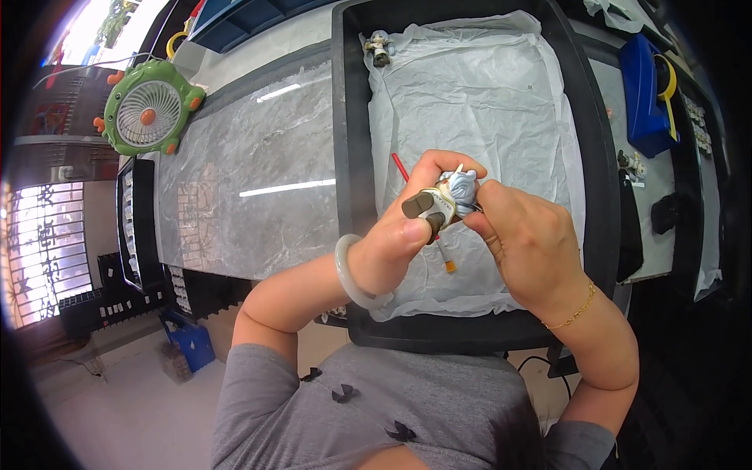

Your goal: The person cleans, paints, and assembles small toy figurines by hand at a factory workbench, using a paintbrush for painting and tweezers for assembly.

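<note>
My left hand (395, 235) is wrapped round a small figurine (444, 205) with pale blue hair, a white, gold-trimmed outfit and brown boots. The figurine is tilted, its boot soles toward my left wrist. My right hand (533, 235) is closed in a pinch against its hair side; a thin dark bit shows by the fingertips, too small to name. Under my hands, a paintbrush with a red handle (400, 167) and yellowish bristles (450, 266) lies on crumpled white paper (478, 94); its middle is hidden. The paper lines a black tray (603, 196).
Another figurine (380, 48) lies in the tray's far left corner. Left of the tray is a grey marbled tabletop (274, 157) with a green fan (147, 110) at its far end. A blue tape dispenser (646, 94) stands to the right, near more figurines (630, 164).
</note>
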Demonstrator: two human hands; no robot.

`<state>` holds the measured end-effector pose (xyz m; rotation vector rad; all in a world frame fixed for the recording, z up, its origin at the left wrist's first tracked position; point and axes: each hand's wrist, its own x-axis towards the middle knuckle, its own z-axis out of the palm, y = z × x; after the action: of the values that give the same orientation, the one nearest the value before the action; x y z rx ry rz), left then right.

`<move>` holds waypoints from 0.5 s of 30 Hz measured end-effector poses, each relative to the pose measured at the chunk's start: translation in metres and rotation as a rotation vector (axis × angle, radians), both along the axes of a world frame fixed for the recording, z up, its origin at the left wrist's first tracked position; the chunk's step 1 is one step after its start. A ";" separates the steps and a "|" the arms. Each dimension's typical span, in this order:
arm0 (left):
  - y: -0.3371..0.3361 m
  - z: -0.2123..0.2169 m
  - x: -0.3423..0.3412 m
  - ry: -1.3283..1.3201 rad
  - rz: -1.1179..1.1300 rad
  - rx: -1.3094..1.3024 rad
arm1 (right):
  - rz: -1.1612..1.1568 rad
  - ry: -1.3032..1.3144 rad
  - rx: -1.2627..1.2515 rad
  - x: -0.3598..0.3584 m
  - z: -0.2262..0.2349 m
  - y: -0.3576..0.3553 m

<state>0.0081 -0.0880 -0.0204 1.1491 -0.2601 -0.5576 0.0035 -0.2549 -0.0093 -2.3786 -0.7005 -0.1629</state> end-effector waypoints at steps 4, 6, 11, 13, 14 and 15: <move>-0.001 0.000 0.000 0.028 0.012 -0.030 | -0.006 0.060 0.039 0.000 0.001 0.000; -0.001 0.002 -0.001 0.051 0.019 -0.033 | -0.004 0.104 0.060 0.000 0.002 0.000; 0.000 -0.002 0.000 0.119 -0.008 -0.102 | 0.012 -0.062 0.027 0.000 -0.003 0.000; -0.003 -0.001 -0.002 0.103 0.053 -0.084 | 0.005 -0.032 0.057 0.001 -0.002 0.001; -0.001 -0.001 -0.002 0.104 0.054 -0.084 | -0.004 0.003 0.069 0.001 -0.002 0.001; 0.000 -0.001 -0.001 0.109 0.034 -0.073 | -0.013 0.038 0.080 0.001 -0.001 0.001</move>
<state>0.0067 -0.0876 -0.0211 1.0473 -0.1658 -0.5737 0.0041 -0.2538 -0.0106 -2.3043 -0.6489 -0.1476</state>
